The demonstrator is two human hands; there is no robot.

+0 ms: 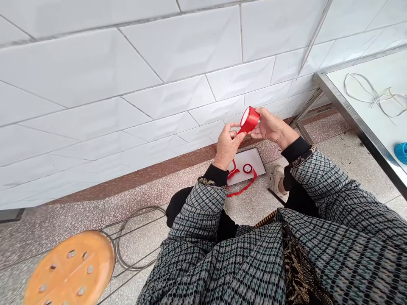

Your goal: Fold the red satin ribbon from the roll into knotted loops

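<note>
A wide roll of red ribbon (250, 120) is raised in front of the tiled wall, between both hands. My right hand (272, 127) holds the roll from its right side, with the thumb on top and the fingers partly hidden below. From the left, my left hand (226, 146) is closed, pinching the ribbon at the roll's lower edge. Below them, a white board with a dark rim (257, 157) lies on the floor. A smaller spool of red ribbon (247, 168) rests on it, and a loose red ribbon (244, 189) curls over its edge onto the floor.
A round orange stool seat (71, 264) with holes and wire loops stands at lower left. On the right, a metal-edged table (337, 95) carries a tangled white cord (373, 98) and a blue plastic item (401, 152). A dark stick (276, 197) lies near a shoe (279, 180).
</note>
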